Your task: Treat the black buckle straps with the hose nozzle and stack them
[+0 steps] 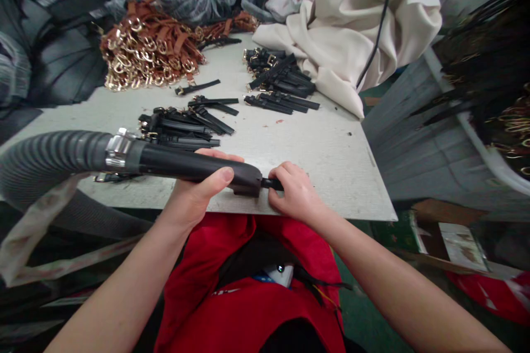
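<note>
My left hand (202, 185) is wrapped round a black vacuum nozzle (186, 162), thumb on top, held above the table's front edge. A metal clamp (119, 149) joins the nozzle to a grey ribbed hose (62, 153) that curves off to the left. At the nozzle's mouth, my right hand (293, 190) is closed on a short black strap (271, 183). The strap's left end meets the nozzle opening; its other end is hidden by my fingers. Behind the nozzle lies a pile of black buckled straps (182, 124), partly covered by it.
Brown straps with gold clasps (144, 47) are heaped at the back left of the table (331, 176). More black straps (281, 74) lie behind, beside cream fabric (331, 27). A black cable (381, 27) hangs over the fabric. A grey bin (397, 121) stands right of the table.
</note>
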{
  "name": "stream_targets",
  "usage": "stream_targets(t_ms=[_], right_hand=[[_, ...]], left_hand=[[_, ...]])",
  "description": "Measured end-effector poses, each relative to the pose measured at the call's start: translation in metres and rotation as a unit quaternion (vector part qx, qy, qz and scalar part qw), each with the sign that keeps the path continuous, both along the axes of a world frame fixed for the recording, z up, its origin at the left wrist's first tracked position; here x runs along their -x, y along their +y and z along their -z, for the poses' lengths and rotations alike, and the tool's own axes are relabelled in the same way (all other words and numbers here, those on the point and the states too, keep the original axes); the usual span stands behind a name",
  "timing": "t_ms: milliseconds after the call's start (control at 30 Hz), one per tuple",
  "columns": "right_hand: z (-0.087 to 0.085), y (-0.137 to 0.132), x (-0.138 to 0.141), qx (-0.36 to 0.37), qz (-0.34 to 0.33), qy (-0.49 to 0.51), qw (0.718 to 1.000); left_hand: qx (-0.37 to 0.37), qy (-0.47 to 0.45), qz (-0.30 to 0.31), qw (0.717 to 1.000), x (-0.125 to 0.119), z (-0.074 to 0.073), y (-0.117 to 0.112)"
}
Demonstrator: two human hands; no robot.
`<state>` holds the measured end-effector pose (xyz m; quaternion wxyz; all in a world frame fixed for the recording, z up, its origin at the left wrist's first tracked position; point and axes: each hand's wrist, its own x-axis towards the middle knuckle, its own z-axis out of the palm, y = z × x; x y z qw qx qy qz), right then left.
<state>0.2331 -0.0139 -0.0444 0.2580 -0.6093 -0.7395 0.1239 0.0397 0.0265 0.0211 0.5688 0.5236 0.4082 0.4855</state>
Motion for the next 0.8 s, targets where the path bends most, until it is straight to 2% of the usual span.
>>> stream_targets(t_ms=[267, 400, 500, 567, 633, 733, 800], right_hand=[[-0.007, -0.009, -0.004, 0.010, 0.017, -0.026, 0.999], [-0.008, -0.009, -0.007, 0.020, 0.001, -0.016, 1.000], [-0.006, -0.007, -0.009, 0.025, -0.012, -0.005, 1.000], [-0.005, -0.006, -0.011, 0.025, -0.018, 0.006, 1.000], [-0.005, -0.007, -0.012, 0.024, -0.027, 0.016, 0.999], [-0.004, -0.007, -0.014, 0.026, -0.035, 0.023, 0.999], [-0.004, -0.007, -0.014, 0.030, -0.030, 0.018, 0.999]], left_hand=[[0.018, -0.018, -0.005, 1.000, 0.005, -0.001, -0.001], [0.009, -0.038, -0.009, 0.999, -0.007, 0.002, -0.002], [0.003, -0.050, 0.019, 0.999, -0.016, 0.005, 0.001], [0.013, -0.034, 0.035, 0.999, -0.017, 0.003, 0.003], [0.014, -0.008, 0.020, 1.000, -0.014, -0.001, 0.006], [-0.017, 0.022, -0.003, 1.000, -0.014, -0.008, 0.007], [-0.036, 0.041, 0.019, 0.998, -0.018, -0.010, 0.006]])
